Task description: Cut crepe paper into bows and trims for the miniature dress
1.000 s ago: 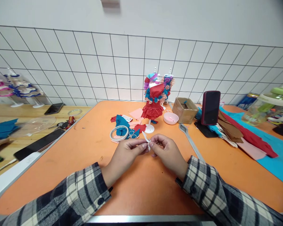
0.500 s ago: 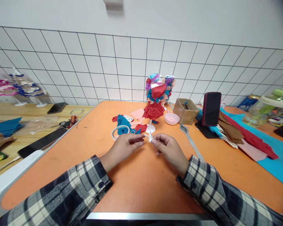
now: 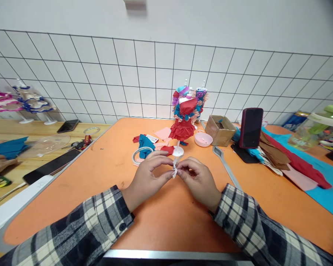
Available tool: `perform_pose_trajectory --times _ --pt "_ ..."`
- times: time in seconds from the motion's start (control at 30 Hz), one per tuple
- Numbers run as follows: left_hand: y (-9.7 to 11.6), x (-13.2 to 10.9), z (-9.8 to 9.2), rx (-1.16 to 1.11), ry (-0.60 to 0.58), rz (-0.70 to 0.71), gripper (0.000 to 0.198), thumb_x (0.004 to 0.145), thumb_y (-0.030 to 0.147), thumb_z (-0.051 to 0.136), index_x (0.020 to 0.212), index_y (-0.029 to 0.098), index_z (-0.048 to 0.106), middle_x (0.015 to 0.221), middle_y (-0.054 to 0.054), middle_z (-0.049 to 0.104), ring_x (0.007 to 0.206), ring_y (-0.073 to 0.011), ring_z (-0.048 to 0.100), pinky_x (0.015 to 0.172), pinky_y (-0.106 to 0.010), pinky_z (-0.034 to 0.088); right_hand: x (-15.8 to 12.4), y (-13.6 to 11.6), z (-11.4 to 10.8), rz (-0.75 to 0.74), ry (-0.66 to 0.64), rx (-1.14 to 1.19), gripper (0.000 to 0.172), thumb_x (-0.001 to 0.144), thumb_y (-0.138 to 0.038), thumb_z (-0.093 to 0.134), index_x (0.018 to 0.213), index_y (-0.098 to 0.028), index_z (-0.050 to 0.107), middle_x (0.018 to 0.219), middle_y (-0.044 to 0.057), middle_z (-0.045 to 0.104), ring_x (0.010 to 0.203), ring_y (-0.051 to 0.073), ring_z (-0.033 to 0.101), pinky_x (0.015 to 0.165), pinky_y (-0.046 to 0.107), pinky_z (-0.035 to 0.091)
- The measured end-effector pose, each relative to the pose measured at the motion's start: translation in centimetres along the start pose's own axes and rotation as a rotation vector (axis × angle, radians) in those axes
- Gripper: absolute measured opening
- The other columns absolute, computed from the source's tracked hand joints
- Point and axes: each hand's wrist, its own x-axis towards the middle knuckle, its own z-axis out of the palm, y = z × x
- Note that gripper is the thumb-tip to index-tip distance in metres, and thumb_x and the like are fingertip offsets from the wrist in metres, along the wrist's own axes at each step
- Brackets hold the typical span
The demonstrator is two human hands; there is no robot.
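Between my two hands, above the orange mat (image 3: 166, 221), is a small white strip (image 3: 174, 173), twisted or folded, its material hard to make out. My left hand (image 3: 150, 177) pinches it from the left with thumb and fingertips. From the other side, the thumb and index finger of my right hand (image 3: 201, 181) grip it too. Just beyond stands a miniature dress form in a ruffled red dress (image 3: 181, 129), on a round white base (image 3: 178, 151). A roll of tape (image 3: 135, 158) and teal crumpled paper (image 3: 145, 145) lie past my left hand.
A pink bowl (image 3: 203, 139), a cardboard box (image 3: 220, 131), grey scissors or tongs (image 3: 227, 168) and an upright phone (image 3: 251, 127) stand or lie right. Coloured sheets (image 3: 299, 166) spread farther right. Another person's hand (image 3: 0, 165) is at the left edge, near a dark phone (image 3: 51, 168).
My left hand has moved slightly right and closed in on the white strip, which my right hand held before. The strip now hangs lower between both hands' fingertips.
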Motion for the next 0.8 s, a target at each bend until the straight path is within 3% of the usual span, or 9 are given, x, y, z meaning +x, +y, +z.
perform_pose_trajectory --times 0.17,0.3,0.47,0.6,0.73,0.77,0.8 --pt "0.3 0.1 -0.1 0.202 0.021 0.055 0.017 0.075 0.035 0.072 0.087 0.023 0.071 0.096 -0.006 0.067 0.099 -0.0244 0.056 0.094 -0.042 0.039 -0.2 -0.2 -0.1 -0.045 0.04 -0.014 0.01 0.085 -0.027 0.057 0.082 -0.021 0.064 0.077 0.003 0.061 0.067 0.014 0.053 0.058 0.026 0.04" --pt "0.3 0.0 -0.3 0.264 0.062 0.12 0.008 0.08 0.031 0.066 0.079 0.024 0.071 0.11 -0.006 0.065 0.115 -0.026 0.049 0.102 -0.044 0.031 -0.1 -0.5 -0.3 -0.08 0.08 -0.037 0.01 0.084 -0.029 0.061 0.079 -0.021 0.066 0.074 0.002 0.059 0.061 0.013 0.051 0.056 0.027 0.039" --pt "0.5 0.0 -0.4 0.172 -0.038 0.085 0.007 0.082 0.028 0.063 0.08 0.025 0.069 0.083 -0.001 0.072 0.09 -0.0204 0.063 0.107 -0.043 0.026 -0.5 -0.9 -0.1 -0.084 0.102 -0.048 0.012 0.084 -0.031 0.06 0.08 -0.021 0.065 0.071 0.002 0.058 0.06 0.013 0.051 0.055 0.026 0.04" --pt "0.8 0.2 -0.4 0.139 -0.024 0.016 0.007 0.082 0.028 0.064 0.081 0.024 0.07 0.081 0.0 0.073 0.079 -0.0184 0.064 0.103 -0.042 0.03 -0.7 -0.9 -0.5 -0.024 0.205 -0.149 0.011 0.083 -0.029 0.057 0.089 -0.021 0.062 0.067 -0.001 0.055 0.05 0.01 0.044 0.05 0.025 0.037" --pt "0.6 0.1 -0.3 0.085 -0.07 0.039 0.009 0.084 0.025 0.062 0.087 0.022 0.07 0.082 -0.003 0.073 0.08 -0.0197 0.062 0.092 -0.038 0.038 0.2 -0.2 -2.1 0.126 0.381 -0.044 0.018 0.083 -0.033 0.056 0.097 -0.021 0.055 0.053 -0.008 0.038 0.043 0.009 0.038 0.045 0.022 0.033" --pt "0.5 0.1 -0.3 0.075 -0.092 0.057 0.01 0.085 0.024 0.061 0.089 0.022 0.07 0.083 -0.004 0.072 0.082 -0.0202 0.061 0.09 -0.038 0.039 0.6 0.0 -2.4 0.166 0.348 -0.006 0.019 0.084 -0.037 0.055 0.092 -0.02 0.057 0.053 -0.007 0.039 0.044 0.009 0.039 0.045 0.022 0.033" --pt "0.5 0.0 -0.3 0.073 -0.119 0.08 0.012 0.085 0.024 0.06 0.092 0.022 0.07 0.083 -0.004 0.071 0.083 -0.0204 0.061 0.088 -0.037 0.04 0.9 0.3 -2.7 0.213 0.235 0.037 0.024 0.084 -0.042 0.053 0.085 -0.019 0.058 0.055 -0.005 0.042 0.044 0.009 0.041 0.043 0.022 0.034"
